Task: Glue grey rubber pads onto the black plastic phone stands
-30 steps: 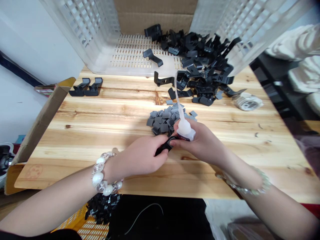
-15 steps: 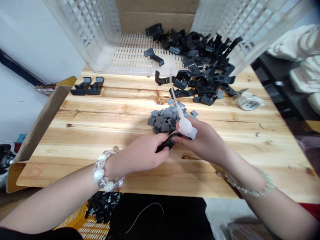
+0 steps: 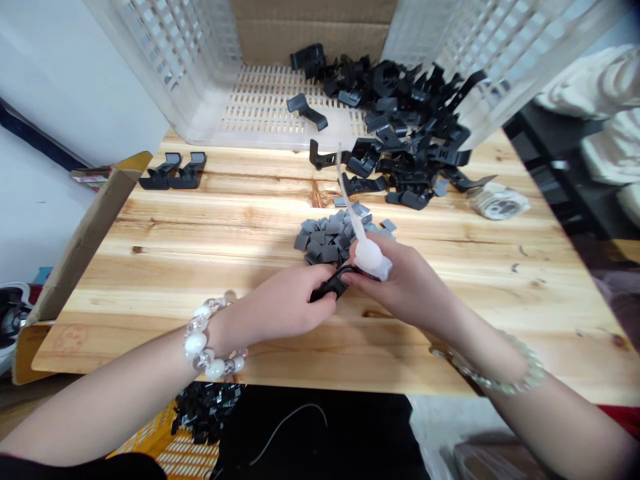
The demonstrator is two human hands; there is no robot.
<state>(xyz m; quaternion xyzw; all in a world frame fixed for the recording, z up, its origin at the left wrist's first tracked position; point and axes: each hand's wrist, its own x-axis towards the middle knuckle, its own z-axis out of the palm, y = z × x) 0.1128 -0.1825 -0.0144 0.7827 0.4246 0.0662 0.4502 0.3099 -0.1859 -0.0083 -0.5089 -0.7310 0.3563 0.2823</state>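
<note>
Pinching a black bracket [image 3: 330, 287] between the fingers of the left hand [image 3: 283, 303], holding it slantwise over the front half of the desk [image 3: 200, 260]. Clasping a white bottle [image 3: 369, 255] in the right hand [image 3: 403, 272], pointing its long thin nozzle [image 3: 353, 217] away toward the white crate [image 3: 185, 123], and touching the bracket's far end with the right thumb. Working just in front of a pile of gray pieces [image 3: 323, 239], facing a heap of black brackets [image 3: 417, 160] lying partly in the crate, partly on the wood. Having two finished-looking brackets [image 3: 187, 175] side by side at far left, and a white roll [image 3: 500, 201] at right, well apart from both hands.
</note>
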